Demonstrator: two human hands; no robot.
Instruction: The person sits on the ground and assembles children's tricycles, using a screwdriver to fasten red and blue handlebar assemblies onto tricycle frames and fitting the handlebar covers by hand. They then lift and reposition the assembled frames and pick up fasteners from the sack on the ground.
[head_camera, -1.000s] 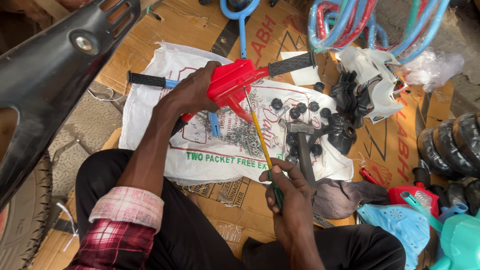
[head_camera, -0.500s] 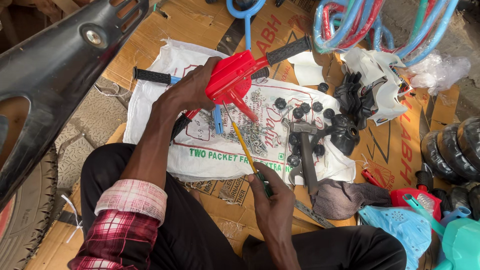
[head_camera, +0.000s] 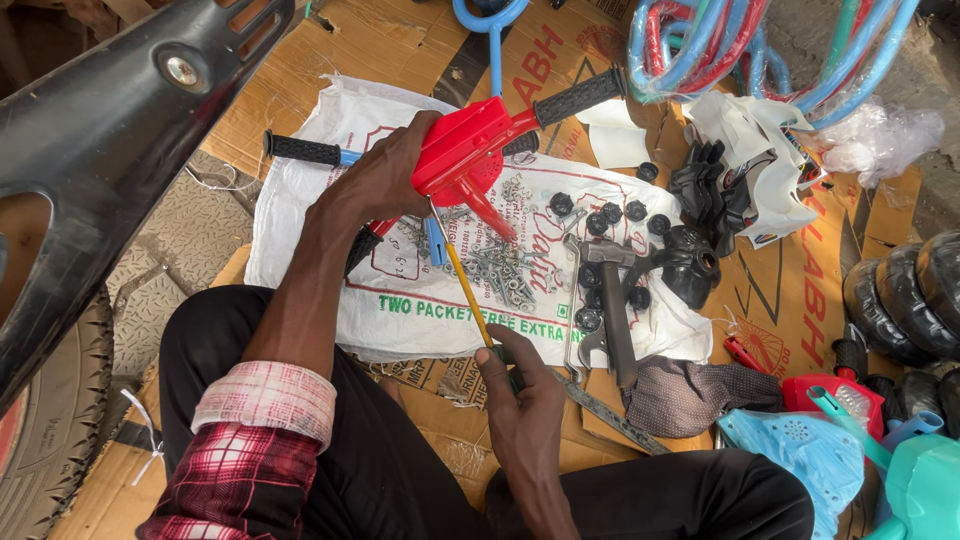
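My left hand (head_camera: 385, 180) grips the red toy handlebar part (head_camera: 465, 150) over the white sack (head_camera: 310, 270), steadying it | my right hand (head_camera: 520, 395) closed around the yellow screwdriver (head_camera: 465, 290), tip angled up into it | screws (head_camera: 500, 265) heaped nearby

Hammer (head_camera: 612, 300) lies on white sack (head_camera: 300, 220) beside loose screws (head_camera: 500, 265) and black knobs (head_camera: 610, 215); coloured tubes (head_camera: 700, 50) above; tyre (head_camera: 50, 420) at left.
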